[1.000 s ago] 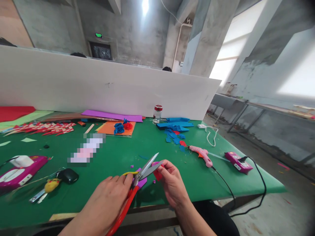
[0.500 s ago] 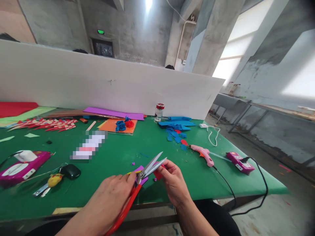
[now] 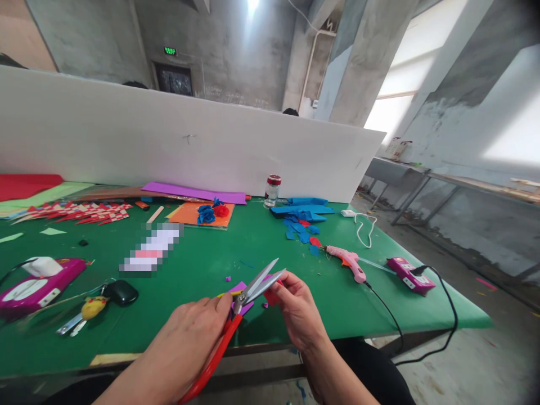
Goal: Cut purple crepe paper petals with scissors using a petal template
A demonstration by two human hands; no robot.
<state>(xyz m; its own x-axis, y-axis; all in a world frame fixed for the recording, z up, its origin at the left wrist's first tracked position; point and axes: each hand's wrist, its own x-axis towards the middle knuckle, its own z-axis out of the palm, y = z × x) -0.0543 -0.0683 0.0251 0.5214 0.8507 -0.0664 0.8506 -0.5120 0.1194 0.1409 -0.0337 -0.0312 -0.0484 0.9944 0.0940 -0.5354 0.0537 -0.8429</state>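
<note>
Scissors (image 3: 248, 295) gripped in left hand (image 3: 189, 343), blades parted around red scrap (image 3: 270, 296) pinched by right hand (image 3: 299, 315).

one scissors (image 3: 248, 295), one glue gun (image 3: 348, 262), two hands (image 3: 192, 337)

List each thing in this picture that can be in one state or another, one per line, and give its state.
scissors: blades open, held in left hand
red paper piece: pinched in right hand, between the blades
glass jar: upright, red lid on
glue gun: lying on its side, cord attached
paper flowers: resting on orange sheet
</note>
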